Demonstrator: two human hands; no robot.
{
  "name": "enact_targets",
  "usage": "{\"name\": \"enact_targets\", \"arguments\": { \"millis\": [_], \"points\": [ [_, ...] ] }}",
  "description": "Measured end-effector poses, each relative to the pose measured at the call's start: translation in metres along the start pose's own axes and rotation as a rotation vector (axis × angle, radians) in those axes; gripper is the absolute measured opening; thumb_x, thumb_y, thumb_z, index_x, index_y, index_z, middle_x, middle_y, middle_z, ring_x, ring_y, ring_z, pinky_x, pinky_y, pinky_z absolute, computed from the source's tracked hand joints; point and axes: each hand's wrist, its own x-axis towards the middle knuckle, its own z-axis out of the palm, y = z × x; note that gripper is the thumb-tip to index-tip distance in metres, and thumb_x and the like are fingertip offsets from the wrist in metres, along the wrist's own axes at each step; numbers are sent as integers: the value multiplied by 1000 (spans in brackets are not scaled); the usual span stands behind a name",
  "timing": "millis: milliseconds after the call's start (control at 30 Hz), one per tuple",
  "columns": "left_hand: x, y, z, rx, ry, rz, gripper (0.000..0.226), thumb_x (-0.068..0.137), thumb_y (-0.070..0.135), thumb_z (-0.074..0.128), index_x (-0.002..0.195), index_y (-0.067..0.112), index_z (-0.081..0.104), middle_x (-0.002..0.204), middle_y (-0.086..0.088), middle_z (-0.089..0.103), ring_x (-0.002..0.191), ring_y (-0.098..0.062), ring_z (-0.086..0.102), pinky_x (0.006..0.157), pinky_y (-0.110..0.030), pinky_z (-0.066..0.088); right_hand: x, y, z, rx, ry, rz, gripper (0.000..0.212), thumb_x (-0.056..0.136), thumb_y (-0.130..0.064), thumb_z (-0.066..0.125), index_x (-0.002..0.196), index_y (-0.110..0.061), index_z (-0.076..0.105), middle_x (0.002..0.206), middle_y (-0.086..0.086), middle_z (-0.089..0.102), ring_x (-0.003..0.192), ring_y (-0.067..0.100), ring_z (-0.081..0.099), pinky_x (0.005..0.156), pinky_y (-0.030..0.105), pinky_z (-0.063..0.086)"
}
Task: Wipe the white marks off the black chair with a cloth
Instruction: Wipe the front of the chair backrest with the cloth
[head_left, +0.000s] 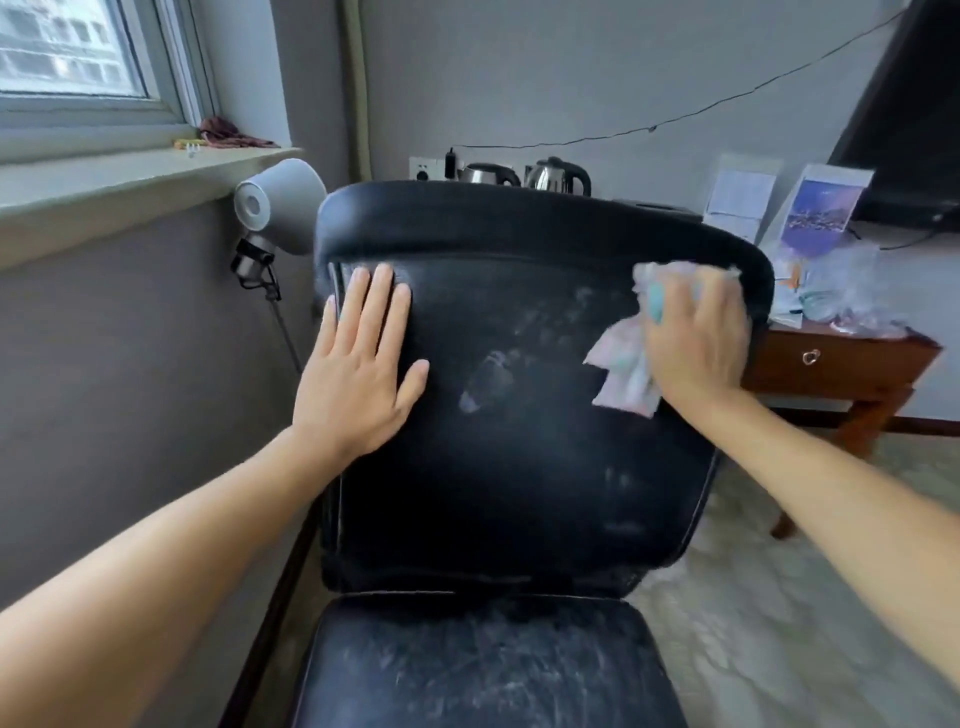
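A black padded chair (519, 467) faces me and fills the middle of the view. White marks (488, 384) smear the middle of its backrest, and more streak the seat (483, 670) below. My left hand (358, 369) lies flat with straight fingers on the backrest's upper left. My right hand (696, 338) presses a pale, crumpled cloth (623, 374) against the backrest's upper right, near the top edge. Part of the cloth hangs out below the palm and part shows above the fingers.
A grey wall and window sill (130, 182) run along the left, with a grey lamp (280, 202) beside the chair. Behind the chair stand two kettles (556, 174). A wooden table (841, 364) with bags and leaflets is at the right, over a pale floor (779, 597).
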Motion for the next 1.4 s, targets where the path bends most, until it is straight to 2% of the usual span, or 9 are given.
{"name": "enact_targets", "arguments": {
  "millis": [167,333,500,633,733,1000,1167,1300,1400],
  "points": [
    [-1,3,-3,59,-49,-23,83,106,56,29,166,1,8,174,-19,-2,161,-36,-6,129,-59,12,41,-37,3,100,178,368,28,98,-27,58,115,-4,56,125,24,53,109,40,57,91,44,49],
    [-7,-4,-13,102,-86,2,79,106,51,36,165,3,16,173,-21,8,161,-38,6,126,-60,20,-90,-202,48,304,99,-247,51,87,-11,68,135,-13,49,126,14,39,100,35,54,88,43,51],
    [-22,2,-20,182,-96,54,74,106,36,48,166,8,16,174,-19,8,161,-36,6,126,-62,7,-98,-113,46,108,-93,-602,41,98,-2,46,130,-26,55,121,9,49,104,35,62,72,39,51],
    [-49,29,-8,152,-186,69,93,93,35,71,166,11,20,173,-22,2,160,-45,0,129,-59,9,-44,41,-2,-122,13,-130,45,87,-9,70,128,-16,53,120,14,41,99,42,62,75,45,56],
    [-80,52,7,158,-282,151,94,86,35,78,164,14,31,173,-23,5,159,-49,0,127,-62,15,-68,47,-11,-110,107,227,46,90,-7,64,132,-10,44,125,14,35,110,37,49,94,48,54],
    [-178,105,21,76,-732,256,57,76,39,80,130,22,74,158,-6,51,147,-28,47,109,-51,50,-283,-8,6,-121,-549,-267,59,74,3,55,130,-15,55,118,13,52,93,31,58,72,34,54],
    [-211,105,-9,-2,-950,131,64,106,30,40,167,27,19,175,4,11,162,-23,6,129,-49,11,-301,-8,-37,-36,-885,18,58,66,2,75,114,-21,51,108,3,43,95,28,49,78,29,48],
    [-225,156,-19,-165,-1044,101,69,105,38,46,167,27,17,172,5,23,160,-22,17,128,-42,17,-340,0,-71,204,-1214,290,34,92,-17,66,122,-18,51,116,4,40,111,31,49,89,38,47],
    [-250,200,-14,-216,-1157,118,72,103,48,52,165,27,22,170,1,29,156,-25,24,126,-42,23,-383,7,-94,165,-1330,339,55,97,-35,60,147,-34,37,136,4,43,126,31,40,106,38,38]
  ]
}}
